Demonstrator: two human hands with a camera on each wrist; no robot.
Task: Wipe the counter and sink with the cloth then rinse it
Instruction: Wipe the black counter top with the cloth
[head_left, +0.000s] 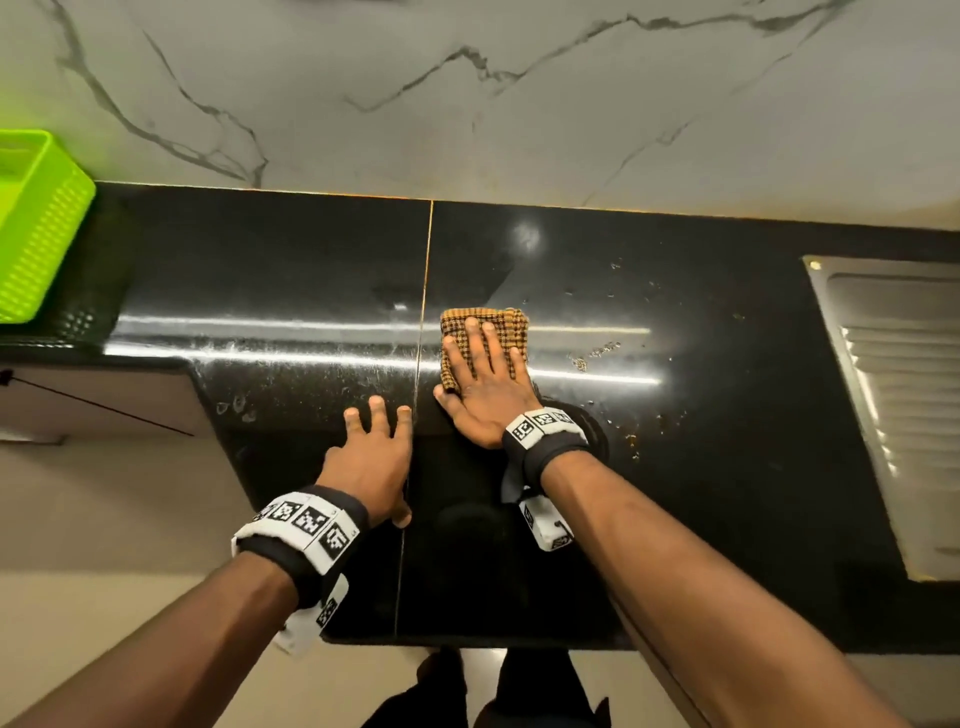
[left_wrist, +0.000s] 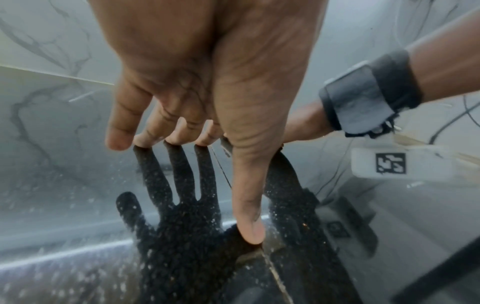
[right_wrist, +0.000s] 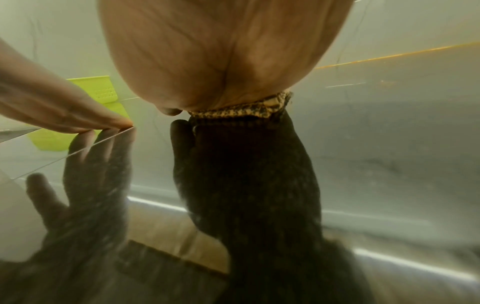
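Right hand (head_left: 485, 387) lies flat, fingers straight and spread, pressing the folded orange-and-brown checked cloth (head_left: 488, 325) onto the glossy black stone surface (head_left: 701, 415), gripping nothing. Left hand (head_left: 371, 457) rests just beside it, fingers extended, fingertips (left_wrist: 145, 139) touching the surface, holding nothing. Crumbs (head_left: 597, 353) lie right of the cloth; the steel sink drainboard (head_left: 893, 395) sits far right, a lime-green perforated plastic basket (head_left: 36, 234) far left.

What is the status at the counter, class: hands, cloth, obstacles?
Right hand flat, pressing cloth on counter. Left hand braced beside it. Crumbs ahead, sink unwiped.
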